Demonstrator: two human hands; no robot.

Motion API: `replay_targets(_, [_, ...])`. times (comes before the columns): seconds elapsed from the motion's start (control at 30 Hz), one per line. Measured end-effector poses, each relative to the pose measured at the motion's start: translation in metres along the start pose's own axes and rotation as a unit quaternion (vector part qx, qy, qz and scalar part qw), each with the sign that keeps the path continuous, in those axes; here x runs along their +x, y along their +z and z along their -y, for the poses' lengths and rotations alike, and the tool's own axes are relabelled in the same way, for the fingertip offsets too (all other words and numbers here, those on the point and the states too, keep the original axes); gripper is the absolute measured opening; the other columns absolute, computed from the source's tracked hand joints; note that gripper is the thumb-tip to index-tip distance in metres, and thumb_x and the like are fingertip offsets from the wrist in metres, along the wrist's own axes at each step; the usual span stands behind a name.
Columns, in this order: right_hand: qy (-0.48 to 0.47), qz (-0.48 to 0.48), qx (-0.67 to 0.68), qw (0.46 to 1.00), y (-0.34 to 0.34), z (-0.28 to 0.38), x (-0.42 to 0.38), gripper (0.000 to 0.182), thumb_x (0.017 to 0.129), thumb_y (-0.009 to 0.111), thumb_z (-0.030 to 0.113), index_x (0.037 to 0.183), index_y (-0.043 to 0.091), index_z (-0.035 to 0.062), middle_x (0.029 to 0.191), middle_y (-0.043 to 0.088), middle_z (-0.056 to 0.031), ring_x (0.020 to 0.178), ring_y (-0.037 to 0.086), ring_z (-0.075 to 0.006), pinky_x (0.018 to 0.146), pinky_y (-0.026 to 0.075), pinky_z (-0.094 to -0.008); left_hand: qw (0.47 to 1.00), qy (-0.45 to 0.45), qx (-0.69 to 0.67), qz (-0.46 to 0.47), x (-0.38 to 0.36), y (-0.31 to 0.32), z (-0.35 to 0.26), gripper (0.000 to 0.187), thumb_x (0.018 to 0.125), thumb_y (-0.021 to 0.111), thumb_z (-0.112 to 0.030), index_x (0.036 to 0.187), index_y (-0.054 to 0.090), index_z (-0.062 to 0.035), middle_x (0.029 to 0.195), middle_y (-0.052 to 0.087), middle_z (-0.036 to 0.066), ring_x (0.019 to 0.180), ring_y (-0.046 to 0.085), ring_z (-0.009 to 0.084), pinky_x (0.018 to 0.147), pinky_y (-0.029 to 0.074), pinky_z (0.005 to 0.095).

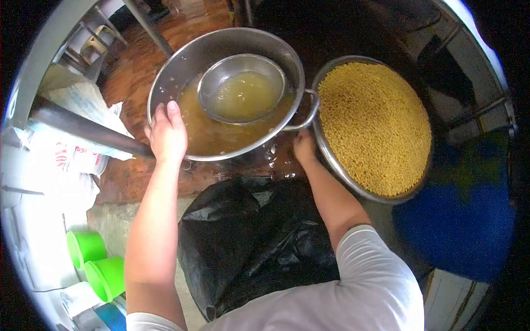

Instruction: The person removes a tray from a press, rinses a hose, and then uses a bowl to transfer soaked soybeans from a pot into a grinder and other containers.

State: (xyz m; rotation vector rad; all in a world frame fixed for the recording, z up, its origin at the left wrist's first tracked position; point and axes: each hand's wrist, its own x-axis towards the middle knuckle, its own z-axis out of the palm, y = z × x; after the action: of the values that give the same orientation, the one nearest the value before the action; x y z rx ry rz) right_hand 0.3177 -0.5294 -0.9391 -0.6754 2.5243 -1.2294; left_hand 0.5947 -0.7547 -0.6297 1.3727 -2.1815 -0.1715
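Observation:
A large metal pot holds cloudy yellowish-brown water, and a smaller metal bowl sits inside it with paler liquid. My left hand is closed on the pot's left rim. Below the loop handle on the pot's right side is my right hand, close against the pot; its fingers are mostly hidden. To the right of that hand stands a wide metal basin heaped with yellow grains or beans.
A black plastic sheet or bag lies in front of me. Green buckets stand at the lower left, near white bags and a metal bar. On the right is a blue container. The reddish floor looks wet.

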Motion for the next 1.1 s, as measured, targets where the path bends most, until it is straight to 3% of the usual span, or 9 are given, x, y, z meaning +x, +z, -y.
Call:
replay_targets(0.03, [0.033,-0.011,-0.001,0.999,0.009,-0.003,0.024,0.019,0.09,0.063,0.011,0.107,0.06,0.0038,0.118,0.065,-0.0226,0.117,0.061,-0.0387,0.097,0.048,-0.0483,1.0,-0.001,-0.006,0.008,0.001,0.001,0.002,0.075,0.109,0.027,-0.056,0.144,0.052,0.0046,0.145,0.056,0.027,0.142,0.043,0.045,0.124,0.021,0.0527])
replay_targets(0.3, [0.068,-0.13,-0.049,0.988,0.041,0.038,0.113,0.024,0.094,0.058,0.01,0.117,0.06,0.0022,0.124,0.063,-0.0241,0.12,0.06,-0.04,0.101,0.047,-0.0492,0.999,-0.028,0.011,0.031,-0.003,-0.009,-0.007,0.075,0.108,0.031,-0.059,0.144,0.052,0.0037,0.14,0.059,0.028,0.139,0.045,0.0466,0.123,0.025,0.0533])
replay_targets(0.6, [0.041,-0.07,-0.061,0.995,0.042,0.031,0.112,0.031,0.099,0.053,0.01,0.127,0.06,0.0005,0.131,0.062,-0.0258,0.124,0.058,-0.0416,0.104,0.046,-0.0502,0.999,-0.028,0.015,0.039,-0.003,-0.013,-0.008,0.074,0.107,0.035,-0.058,0.146,0.05,0.0021,0.14,0.058,0.028,0.139,0.042,0.0491,0.121,0.028,0.0534])
replay_targets(0.73, [-0.049,0.036,-0.007,0.998,0.015,0.027,0.045,0.034,0.101,0.05,0.01,0.132,0.059,-0.0002,0.134,0.061,-0.0266,0.126,0.058,-0.0423,0.106,0.046,-0.0507,0.998,-0.042,-0.002,0.041,-0.005,-0.015,-0.009,0.074,0.107,0.035,-0.059,0.147,0.05,0.0008,0.142,0.058,0.027,0.139,0.041,0.0506,0.121,0.027,0.0541])
replay_targets(0.8, [-0.194,0.013,-0.087,0.977,-0.03,0.069,-0.026,0.024,0.101,0.051,0.008,0.12,0.062,-0.0011,0.119,0.064,-0.0295,0.113,0.061,-0.0477,0.099,0.05,-0.0511,0.998,-0.04,0.009,0.043,-0.004,-0.015,-0.007,0.074,0.106,0.035,-0.061,0.147,0.05,-0.0004,0.143,0.057,0.025,0.14,0.039,0.0518,0.121,0.029,0.0552])
replay_targets(0.83, [-0.19,0.016,-0.14,0.972,-0.051,0.095,-0.061,0.022,0.104,0.05,0.014,0.116,0.062,0.0001,0.112,0.064,-0.0288,0.106,0.062,-0.0485,0.093,0.052,-0.0523,0.997,-0.046,0.014,0.06,-0.003,-0.018,-0.009,0.074,0.106,0.035,-0.06,0.147,0.051,-0.001,0.147,0.054,0.025,0.142,0.038,0.0509,0.12,0.03,0.0562])
replay_targets(0.9, [-0.272,0.026,-0.04,0.961,-0.1,0.136,-0.119,0.019,0.103,0.055,0.018,0.112,0.061,0.002,0.108,0.066,-0.0241,0.099,0.064,-0.0452,0.088,0.053,-0.053,0.996,-0.05,0.013,0.071,-0.002,-0.021,-0.012,0.073,0.107,0.035,-0.06,0.147,0.051,-0.001,0.149,0.052,0.025,0.142,0.038,0.0504,0.12,0.03,0.0563])
replay_targets(1.03, [-0.495,-0.165,0.17,0.836,-0.182,0.254,-0.138,0.007,0.096,0.06,-0.007,0.101,0.059,-0.0022,0.092,0.066,-0.0157,0.078,0.063,-0.0256,0.069,0.052,-0.0338,0.997,-0.042,0.038,0.051,-0.008,-0.018,-0.013,0.072,0.107,0.033,-0.06,0.142,0.058,-0.0024,0.155,0.044,0.026,0.149,0.029,0.0494,0.121,0.024,0.063])
replay_targets(1.1, [-0.364,-0.166,0.248,0.882,-0.203,0.317,-0.126,0.01,0.098,0.063,0.001,0.108,0.065,-0.0005,0.099,0.069,-0.0156,0.086,0.067,-0.0265,0.078,0.055,-0.0332,0.996,0.004,0.089,0.022,-0.013,-0.014,-0.009,0.072,0.107,0.032,-0.06,0.136,0.064,-0.0028,0.156,0.041,0.029,0.153,0.022,0.0485,0.121,0.018,0.0691])
